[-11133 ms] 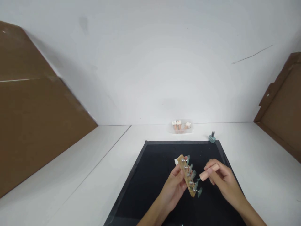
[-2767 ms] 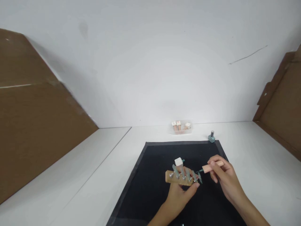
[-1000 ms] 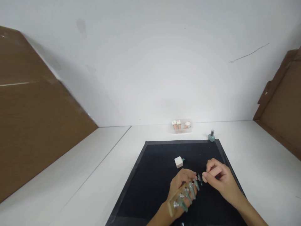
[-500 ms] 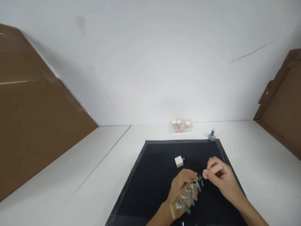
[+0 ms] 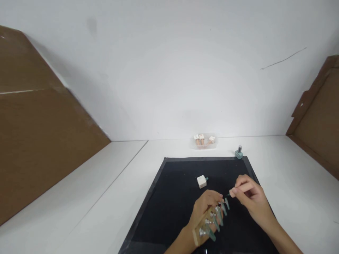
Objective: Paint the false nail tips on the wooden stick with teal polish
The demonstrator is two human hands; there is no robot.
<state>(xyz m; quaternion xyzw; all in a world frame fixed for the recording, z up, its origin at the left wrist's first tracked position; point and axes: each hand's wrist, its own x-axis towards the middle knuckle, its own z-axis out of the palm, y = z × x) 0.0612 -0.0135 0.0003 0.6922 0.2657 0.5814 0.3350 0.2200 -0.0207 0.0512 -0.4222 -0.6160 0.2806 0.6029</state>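
My left hand (image 5: 203,208) is closed round a small wooden strip (image 5: 205,225) that carries several teal nail tips on metal clips. It holds the strip tilted over the black mat (image 5: 169,197), one end pointing toward me. My right hand (image 5: 250,199) is pinched on a nail polish brush whose dark tip (image 5: 228,195) touches the farthest teal tip. A small white cube (image 5: 201,181) lies on the mat just beyond my left hand.
An open teal polish bottle (image 5: 238,153) stands at the mat's far right corner. A clear tray (image 5: 203,141) with small bottles sits by the white wall. Brown cardboard panels (image 5: 39,123) flank the white table on the left and on the right.
Over the last second my right hand shifted slightly right and away, brush tip still at the farthest nail tip. My left hand held the strip nearly still. Earlier the strip was held level.
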